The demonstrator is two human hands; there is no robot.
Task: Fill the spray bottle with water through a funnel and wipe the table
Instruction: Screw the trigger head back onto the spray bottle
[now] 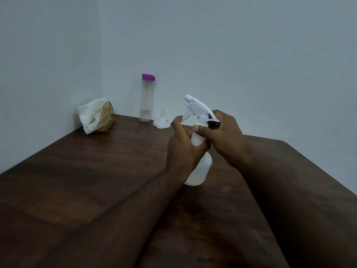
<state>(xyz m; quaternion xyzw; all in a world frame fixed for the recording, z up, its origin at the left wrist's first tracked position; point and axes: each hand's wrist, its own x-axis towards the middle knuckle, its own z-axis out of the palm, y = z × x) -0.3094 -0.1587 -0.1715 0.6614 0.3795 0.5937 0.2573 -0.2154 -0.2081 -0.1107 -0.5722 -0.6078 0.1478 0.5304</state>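
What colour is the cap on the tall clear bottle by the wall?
Purple; the cap shows plainly in the head view.

Spray bottle (pixel 200 167) is white, table (pixel 96 180) dark wood-grain — water bottle (pixel 145 101) clear (purple cap (pixel 148 77)).

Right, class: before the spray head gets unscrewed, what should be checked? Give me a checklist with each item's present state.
1. Spray bottle has its base on the table: ok.
2. Left hand grips the bottle's body to steady it: ok.
3. Right hand holds the spray head at its collar: ok.
4. Funnel is close by: ok, it lies mouth down beside the water bottle.
5. Water bottle is open for pouring: not ok, its purple cap is on.
6. There is enough water in it: cannot tell.
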